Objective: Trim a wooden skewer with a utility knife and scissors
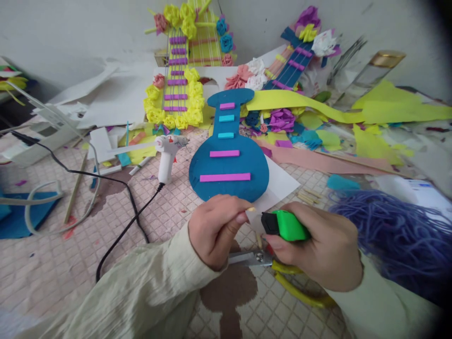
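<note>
My left hand (219, 228) is closed in a pinch on a short wooden stick (251, 209), whose pale tip shows past the fingertips. Just to its right, my right hand (323, 240) grips a bright green tool with a black end (287, 225); no blade or tip shows, so its exact kind is unclear. The black end points at the stick, with a small gap between. Beneath the hands lie scissors with yellow handles (303, 292), partly covered. Beyond them is a blue guitar-shaped cutout (229, 165) bearing purple and light-blue bars.
A white hot glue gun (165, 162) stands left, its black cord (132, 207) running toward me. Purple yarn (391, 245) is heaped at right near several short sticks (309, 196). Flower-trimmed paper guitars (176, 89) lean at the back among paper scraps and a glass bottle (374, 70).
</note>
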`<state>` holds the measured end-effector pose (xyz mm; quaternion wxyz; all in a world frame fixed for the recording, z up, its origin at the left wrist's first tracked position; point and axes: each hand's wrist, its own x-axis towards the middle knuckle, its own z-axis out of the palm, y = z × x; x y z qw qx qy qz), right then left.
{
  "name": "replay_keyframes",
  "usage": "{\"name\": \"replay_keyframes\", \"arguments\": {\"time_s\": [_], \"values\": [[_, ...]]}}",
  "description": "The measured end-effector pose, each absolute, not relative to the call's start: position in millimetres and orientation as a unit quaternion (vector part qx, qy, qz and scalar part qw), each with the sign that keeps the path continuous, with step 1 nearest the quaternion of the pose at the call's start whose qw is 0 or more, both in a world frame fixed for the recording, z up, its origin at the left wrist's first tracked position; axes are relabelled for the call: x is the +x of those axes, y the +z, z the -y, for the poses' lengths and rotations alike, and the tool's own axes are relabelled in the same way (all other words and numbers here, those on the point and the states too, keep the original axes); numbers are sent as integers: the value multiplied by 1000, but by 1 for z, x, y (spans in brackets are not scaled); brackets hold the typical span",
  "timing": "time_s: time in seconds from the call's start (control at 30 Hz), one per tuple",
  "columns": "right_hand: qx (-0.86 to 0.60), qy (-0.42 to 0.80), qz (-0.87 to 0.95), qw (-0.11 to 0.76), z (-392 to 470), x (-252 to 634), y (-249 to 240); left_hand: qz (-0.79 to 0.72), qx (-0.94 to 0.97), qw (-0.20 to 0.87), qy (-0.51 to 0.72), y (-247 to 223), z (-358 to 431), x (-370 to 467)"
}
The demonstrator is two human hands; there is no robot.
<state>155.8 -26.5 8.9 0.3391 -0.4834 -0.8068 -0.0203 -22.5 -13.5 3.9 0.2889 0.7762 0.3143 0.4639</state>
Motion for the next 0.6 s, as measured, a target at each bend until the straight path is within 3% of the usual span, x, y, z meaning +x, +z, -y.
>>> {"name": "replay_keyframes", "arguments": {"time_s": [0.17,0.6], "values": [[-509,37,802,310,28,155,12,-305,791,279,451,2,12,-23],[-478,-32,797,368,31,149,22,-212,768,320,512,7,12,-26]]}}
